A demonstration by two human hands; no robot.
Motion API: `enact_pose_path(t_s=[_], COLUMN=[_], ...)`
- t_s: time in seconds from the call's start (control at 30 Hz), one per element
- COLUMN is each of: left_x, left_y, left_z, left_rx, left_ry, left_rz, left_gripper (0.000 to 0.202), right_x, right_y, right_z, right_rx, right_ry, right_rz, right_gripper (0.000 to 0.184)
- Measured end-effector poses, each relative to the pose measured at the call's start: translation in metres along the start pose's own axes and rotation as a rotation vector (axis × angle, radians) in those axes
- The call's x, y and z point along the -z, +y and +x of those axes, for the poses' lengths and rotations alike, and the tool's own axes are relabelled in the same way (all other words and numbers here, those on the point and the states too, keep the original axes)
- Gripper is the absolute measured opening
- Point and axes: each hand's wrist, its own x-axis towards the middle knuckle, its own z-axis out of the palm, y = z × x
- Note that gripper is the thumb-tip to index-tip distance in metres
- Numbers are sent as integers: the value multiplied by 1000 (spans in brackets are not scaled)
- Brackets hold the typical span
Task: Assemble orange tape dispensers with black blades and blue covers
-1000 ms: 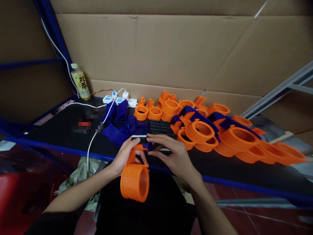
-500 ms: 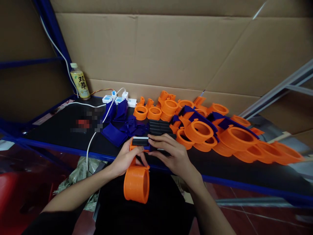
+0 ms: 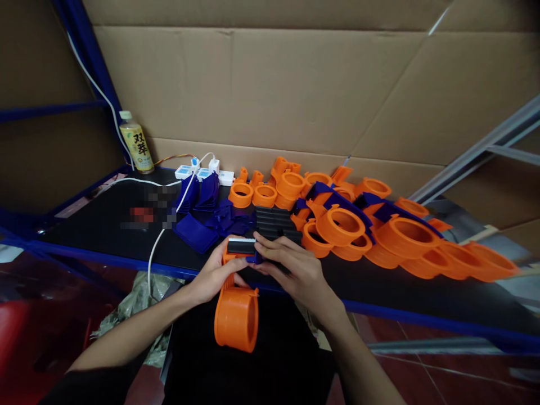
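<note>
My left hand (image 3: 213,275) is closed round the head of an orange tape dispenser (image 3: 237,319), whose wide ring hangs down in front of my body. Along its top edge lies a black strip (image 3: 241,247) with a white-looking toothed edge. At the right end of the head, a small blue plastic piece (image 3: 254,259) shows by my left thumb. My right hand (image 3: 291,261) pinches at this end, its fingertips at the blue piece and the black strip. Its fingers partly hide where the parts meet.
Many orange dispensers (image 3: 341,225) are heaped on the black-topped bench (image 3: 405,298) to the right. Black strips (image 3: 274,219), blue plates (image 3: 196,232) and small blue pieces (image 3: 230,218) lie behind my hands. A power strip (image 3: 226,178), white cable (image 3: 157,247) and bottle (image 3: 137,143) are at left.
My right fingers have shifted slightly at the dispenser's right end, and the blue piece sits a little lower and further right. My left hand keeps its hold.
</note>
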Motion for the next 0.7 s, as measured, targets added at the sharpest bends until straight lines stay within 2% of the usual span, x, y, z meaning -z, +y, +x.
enact_pose_path(t_s=[0.17,0.27,0.37,0.47,0.57,0.63,0.7], left_x=[6,6,4,2,1,1,0], left_y=[5,6,7,9,11,12,12], left_z=[3,4,1,-3,-7,-8,-9], left_rx=[3,9,-64,-134,-173,-187,-185], left_ry=[-199,-260,-201,-76,2,26,52], left_rz=[-204,-211,-183,-170,-180,-195,-218], left_gripper=[50,60,65,57,52,48,41], right_x=[6,18,30,41,45,43,38], right_y=[7,0,-15,-37,-61,-75,-85], right_z=[-2,0,2,3,3,2,0], right_rx=[-46,-91,-162,-215,-202,-191,-186], right_ry=[84,29,-55,-115,-254,-331,-344], right_rz=[52,110,125,77,12,-50,-121], right_gripper=[43,43,38,34,30,37,49])
